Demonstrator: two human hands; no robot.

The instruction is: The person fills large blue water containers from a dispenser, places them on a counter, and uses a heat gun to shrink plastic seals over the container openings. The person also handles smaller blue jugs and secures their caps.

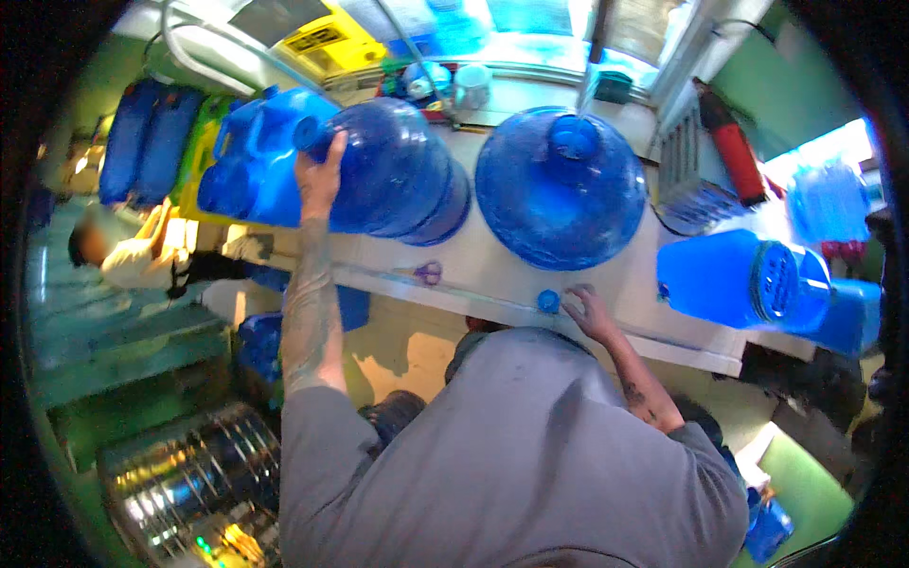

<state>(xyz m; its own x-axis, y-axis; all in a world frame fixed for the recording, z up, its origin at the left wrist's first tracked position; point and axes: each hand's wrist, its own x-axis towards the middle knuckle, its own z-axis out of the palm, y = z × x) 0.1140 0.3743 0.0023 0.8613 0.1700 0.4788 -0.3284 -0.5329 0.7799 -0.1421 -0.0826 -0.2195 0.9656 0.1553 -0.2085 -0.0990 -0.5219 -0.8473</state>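
Note:
My left hand (321, 174) rests at the neck of a large blue water jug (398, 170), thumb up against its shoulder; the fingers are partly hidden. Beside it, a second round blue jug (557, 206) stands under a thin metal spout, its neck uppermost. My right hand (588, 311) is near the counter's front edge, fingers apart and slightly curled, just right of a small blue cap (548, 301). Whether a fingertip touches the cap is unclear. Purple-handled scissors (428, 272) lie on the white counter (497, 291) to the left of the cap.
Blue jerrycans (266, 156) crowd the counter's left end. Blue containers (717, 277) lie or stand at the right, near a red-and-black tool (731, 149). A white mug (472, 85) is at the back. Another person (135, 255) is at far left. Below is a shiny metal rack (199, 483).

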